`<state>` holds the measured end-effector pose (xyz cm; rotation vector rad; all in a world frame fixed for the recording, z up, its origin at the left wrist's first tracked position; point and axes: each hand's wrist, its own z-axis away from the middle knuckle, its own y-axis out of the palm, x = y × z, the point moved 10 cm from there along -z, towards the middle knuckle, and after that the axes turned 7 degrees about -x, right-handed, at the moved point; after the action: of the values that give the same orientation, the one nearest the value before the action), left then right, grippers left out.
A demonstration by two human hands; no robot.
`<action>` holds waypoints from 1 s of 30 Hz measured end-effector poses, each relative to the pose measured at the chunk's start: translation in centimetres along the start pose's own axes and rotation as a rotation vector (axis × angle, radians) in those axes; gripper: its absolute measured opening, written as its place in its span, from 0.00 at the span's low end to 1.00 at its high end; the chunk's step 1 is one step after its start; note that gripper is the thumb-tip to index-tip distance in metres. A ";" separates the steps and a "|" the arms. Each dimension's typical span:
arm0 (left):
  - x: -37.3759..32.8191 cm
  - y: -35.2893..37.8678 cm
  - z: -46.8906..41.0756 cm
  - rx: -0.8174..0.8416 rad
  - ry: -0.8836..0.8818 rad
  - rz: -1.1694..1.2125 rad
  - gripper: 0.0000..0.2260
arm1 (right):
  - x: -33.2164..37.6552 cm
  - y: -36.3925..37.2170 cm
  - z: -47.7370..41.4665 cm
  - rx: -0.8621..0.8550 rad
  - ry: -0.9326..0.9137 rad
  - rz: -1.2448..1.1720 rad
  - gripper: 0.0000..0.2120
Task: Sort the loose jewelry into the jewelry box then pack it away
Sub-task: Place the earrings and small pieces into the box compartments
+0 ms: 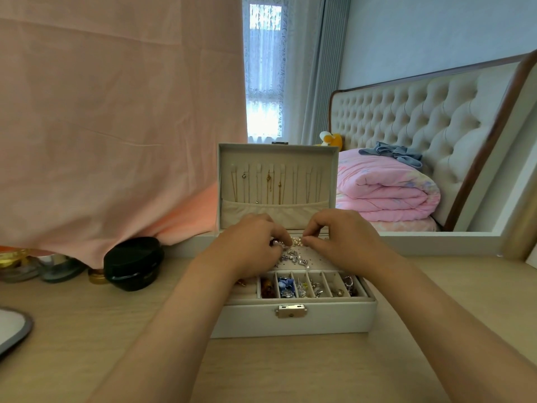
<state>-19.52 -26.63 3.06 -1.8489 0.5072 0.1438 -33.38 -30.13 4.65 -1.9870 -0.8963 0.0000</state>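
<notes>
While the white jewelry box [293, 318] stands open on the tabletop [87, 330] with its lid [276, 158] upright, a small pearl piece [297, 242], apparently a bracelet, is pinched from either side by the left hand [250, 245] and the right hand [345, 239]. It is held over the box's rear tray, where a tangle of silvery loose jewelry [293, 255] is spread. The narrow front compartments [305, 286] are filled with small pieces. Gold chains [270, 181] are hung inside the lid. A black jar [132, 264] is set left of the box.
</notes>
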 end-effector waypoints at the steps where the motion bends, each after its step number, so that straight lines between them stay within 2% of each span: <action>1: -0.1 0.0 0.0 0.003 0.000 0.013 0.11 | -0.2 -0.1 -0.1 0.013 0.005 -0.022 0.03; 6: 0.0 0.1 -0.1 0.015 0.003 0.077 0.09 | -0.2 0.9 0.1 0.141 0.013 -0.064 0.03; 10: 0.3 -0.2 -0.1 0.012 -0.002 0.122 0.05 | -0.1 0.6 0.0 0.120 0.014 -0.081 0.03; 15: 0.0 0.1 0.0 0.003 0.014 0.119 0.04 | 0.3 0.7 0.3 0.082 0.000 0.026 0.03; 23: 0.2 0.4 -0.1 0.012 -0.004 0.116 0.07 | 0.9 0.5 0.6 -0.021 -0.033 0.064 0.02; 30: 0.0 0.3 0.0 0.012 0.007 0.064 0.08 | 0.7 1.2 0.5 0.135 -0.033 0.063 0.05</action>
<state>-19.67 -26.71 2.79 -1.8233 0.5711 0.1767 -32.34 -29.74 3.74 -1.8933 -0.8324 0.1262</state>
